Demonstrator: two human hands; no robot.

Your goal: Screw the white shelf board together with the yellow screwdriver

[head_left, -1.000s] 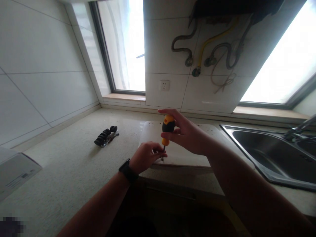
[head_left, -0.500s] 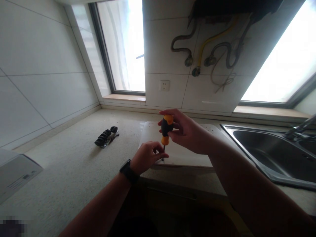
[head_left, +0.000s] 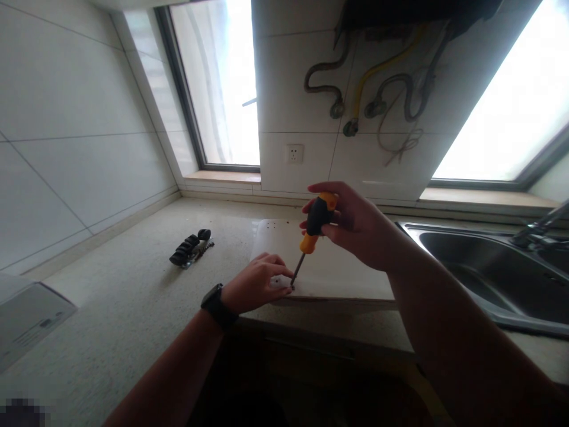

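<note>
Gripping the yellow-and-black screwdriver (head_left: 319, 219) by its handle, the person's right hand (head_left: 358, 228) has its fingers curled around the grip, the shank slanting down to the near left corner of a white panel (head_left: 347, 273). The left hand (head_left: 251, 287) rests at that corner, thumb and forefinger nearly meeting beside the tip; whether they pinch the small dark screw (head_left: 293, 288) there cannot be told. The panel lies on the countertop (head_left: 133, 314), left of the sink (head_left: 466, 261).

Fastening at this corner looks begun but unfinished, though how deep the screw sits is unclear. The small holes (head_left: 271, 225) at the far left corner show no fitting over them. Black fittings (head_left: 184, 252) and apparently loose screws (head_left: 203, 250) lie unattached to the left, so most of the fitting seems left to do.
</note>
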